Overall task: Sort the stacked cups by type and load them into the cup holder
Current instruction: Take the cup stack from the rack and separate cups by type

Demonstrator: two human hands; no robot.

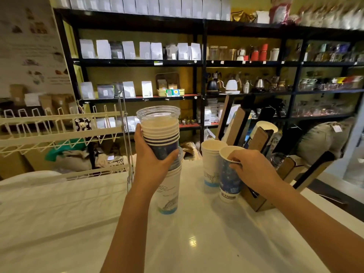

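Note:
A mixed stack of cups [160,133] stands on the white counter [197,243]: a clear plastic cup on top, several dark blue paper cups under it, a white printed cup [169,192] at the bottom. My left hand [155,158] is wrapped around the stack's middle. My right hand [254,168] pinches the rim of a separate blue paper cup [229,180] that rests on the counter. Just left of it stands a white paper cup [211,162]. The wood-and-black cup holder [262,138] slants up at the right, with cups in its slots.
A white wire rack [59,133] stands at the left on the counter, with a thin metal pole [126,134] beside the stack. Black shelves [202,64] with bags, kettles and jars fill the background. The counter's edge runs along the right.

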